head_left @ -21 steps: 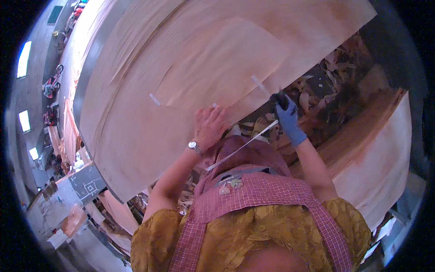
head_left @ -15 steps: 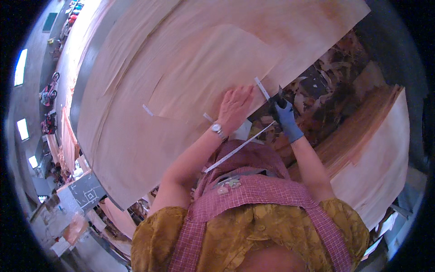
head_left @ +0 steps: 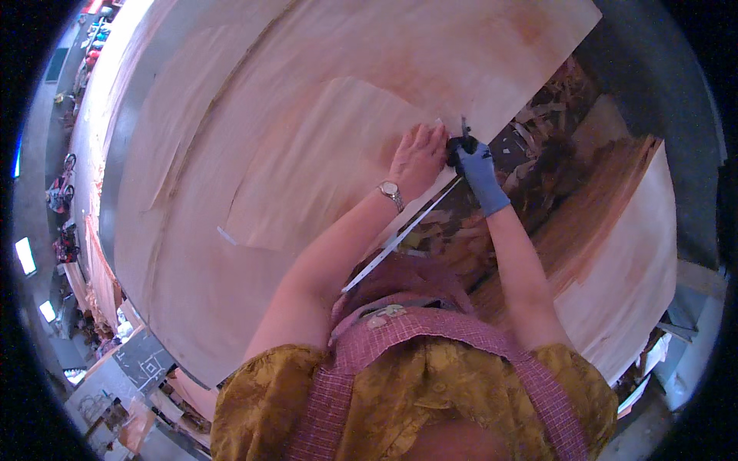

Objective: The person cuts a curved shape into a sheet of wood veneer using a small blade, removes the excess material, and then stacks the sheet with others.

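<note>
Wood sheet (head_left: 177, 269), broad; extends beyond and left of the grip. Left hand (head_left: 419, 160), laid flat upon it. Right hand (head_left: 477, 170) (blue-gloved), clenched beside the left. White strip (head_left: 400, 237), slanting down-left from the grip. Black tool (head_left: 461, 146), clasped in the right fist.

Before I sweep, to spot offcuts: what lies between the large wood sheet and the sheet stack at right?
The head view shows scattered scraps there, with the gloved right hand partly in front.
</note>
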{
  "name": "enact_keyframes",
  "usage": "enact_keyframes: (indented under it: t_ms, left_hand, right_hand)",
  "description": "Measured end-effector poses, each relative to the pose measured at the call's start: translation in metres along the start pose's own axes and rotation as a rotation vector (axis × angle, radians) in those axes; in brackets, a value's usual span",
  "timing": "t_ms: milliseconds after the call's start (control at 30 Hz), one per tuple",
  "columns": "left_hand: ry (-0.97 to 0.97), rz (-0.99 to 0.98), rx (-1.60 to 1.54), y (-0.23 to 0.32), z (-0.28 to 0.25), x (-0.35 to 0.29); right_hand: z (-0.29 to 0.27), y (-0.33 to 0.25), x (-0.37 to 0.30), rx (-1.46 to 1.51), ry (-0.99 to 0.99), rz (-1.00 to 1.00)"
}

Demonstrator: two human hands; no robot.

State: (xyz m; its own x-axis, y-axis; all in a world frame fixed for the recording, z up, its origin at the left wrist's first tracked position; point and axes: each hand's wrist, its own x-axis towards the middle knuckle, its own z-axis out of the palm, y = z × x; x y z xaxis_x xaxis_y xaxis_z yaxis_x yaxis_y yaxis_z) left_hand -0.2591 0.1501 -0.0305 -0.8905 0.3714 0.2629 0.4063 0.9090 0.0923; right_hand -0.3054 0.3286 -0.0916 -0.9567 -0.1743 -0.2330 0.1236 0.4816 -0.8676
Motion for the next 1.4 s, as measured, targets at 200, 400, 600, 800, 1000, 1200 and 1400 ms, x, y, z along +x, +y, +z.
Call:
enact_keyframes:
  t_ms: [200,400,600,800,1000,1200,1400]
  left_hand:
    - [-0.185,-0.064,-0.092,-0.003,-0.007,-0.006]
    - [0.031,-0.337,-0.381,-0.049,-0.033,-0.031]
    - [0.202,-0.754,-0.225,-0.122,-0.041,-0.071]
    - [0.176,-0.868,-0.224,-0.141,-0.031,-0.062]
    - [0.229,-0.978,-0.199,-0.163,-0.009,-0.030]
    - [0.122,-1.050,-0.089,-0.151,0.002,-0.020]
    - [0.110,-1.086,-0.043,-0.140,0.015,-0.022]
  right_hand:
    - [-0.139,-0.038,0.076,-1.602,0.547,-0.555]
    - [-0.270,-0.314,0.141,-0.635,0.885,-0.788]
    - [-0.024,-0.319,0.219,-0.439,-0.495,-0.747]
    - [0.158,-0.286,0.200,-0.666,-1.028,-0.436]
    - [0.195,-0.256,0.222,-0.913,-0.805,-0.766]
    - [0.155,-0.234,0.206,-0.843,-0.953,-0.508]
    - [0.111,-0.215,0.141,-0.873,-0.498,-0.980]
